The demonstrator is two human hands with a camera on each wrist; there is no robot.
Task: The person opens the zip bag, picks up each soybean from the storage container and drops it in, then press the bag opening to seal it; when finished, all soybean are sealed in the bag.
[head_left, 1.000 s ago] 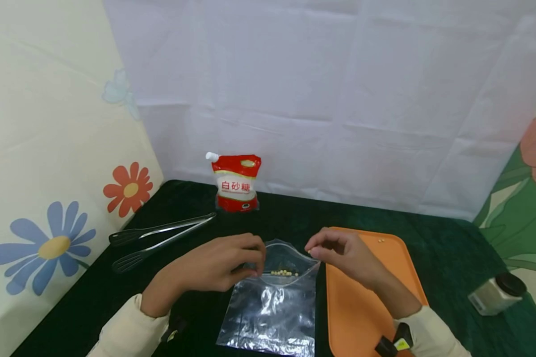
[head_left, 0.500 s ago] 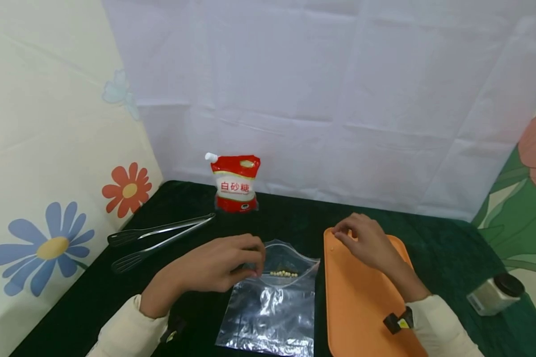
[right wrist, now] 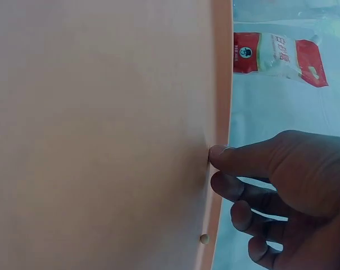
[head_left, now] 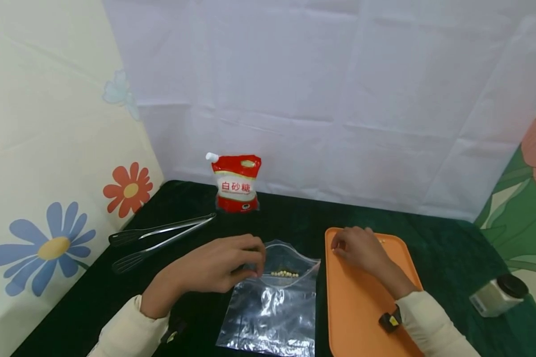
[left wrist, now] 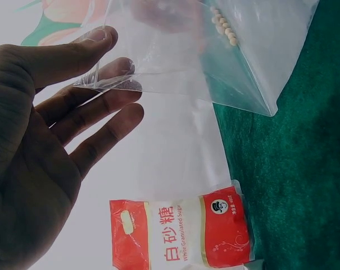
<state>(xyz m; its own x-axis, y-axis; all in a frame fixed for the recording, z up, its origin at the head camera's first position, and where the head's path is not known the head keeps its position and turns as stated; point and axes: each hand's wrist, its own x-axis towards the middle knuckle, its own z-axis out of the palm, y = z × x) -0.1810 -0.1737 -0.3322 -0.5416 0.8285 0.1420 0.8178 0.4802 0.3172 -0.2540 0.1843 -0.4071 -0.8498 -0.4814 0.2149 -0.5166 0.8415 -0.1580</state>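
My left hand (head_left: 225, 263) pinches the edge of a clear zip bag (head_left: 268, 317) between thumb and fingers, holding its mouth apart. In the left wrist view the bag (left wrist: 259, 67) spreads out from the fingertips. A row of pale round soybeans (head_left: 285, 273) lies inside it. My right hand (head_left: 359, 250) reaches down to the far left corner of an orange tray (head_left: 357, 312). In the right wrist view its thumb tip touches the tray's rim, other fingers curled beside it; whether a bean is between them is hidden. One loose soybean (right wrist: 204, 239) lies along the rim nearby.
A red and white sugar pouch (head_left: 236, 183) stands upright at the back. Metal tongs (head_left: 161, 240) lie at the left. At the far right, a jar with a black lid (head_left: 498, 295) rests tilted on the dark green cloth (head_left: 451, 258).
My right hand moved from beside the bag's mouth to over the tray's far part, then lowered to its corner. My left hand and the bag have stayed in place.
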